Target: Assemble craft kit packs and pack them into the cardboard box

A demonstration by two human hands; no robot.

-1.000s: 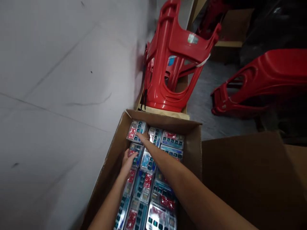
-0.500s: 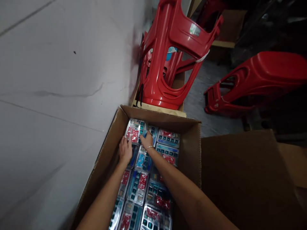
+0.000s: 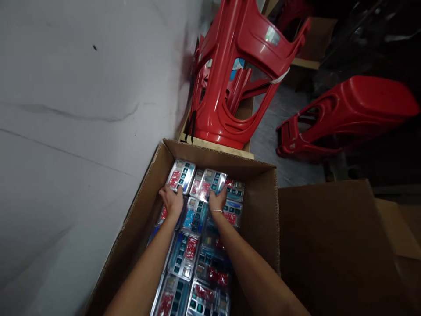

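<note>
An open cardboard box on the floor is packed with several clear blister packs showing red and teal contents. My left hand grips the near end of the far-left pack. My right hand, with a thin bracelet at the wrist, holds a second pack tilted up above the row in the far middle of the box. Both forearms reach in from the bottom of the view.
A pale wall runs along the box's left side. Stacked red plastic stools stand just beyond the box, and another red stool lies tipped on the grey floor at right. A cardboard flap spreads to the right.
My hands have moved apart. The right hand shifted rightward and lifted a pack up at an angle; the left hand slid forward onto the far-left pack. The view tilted slightly down.
</note>
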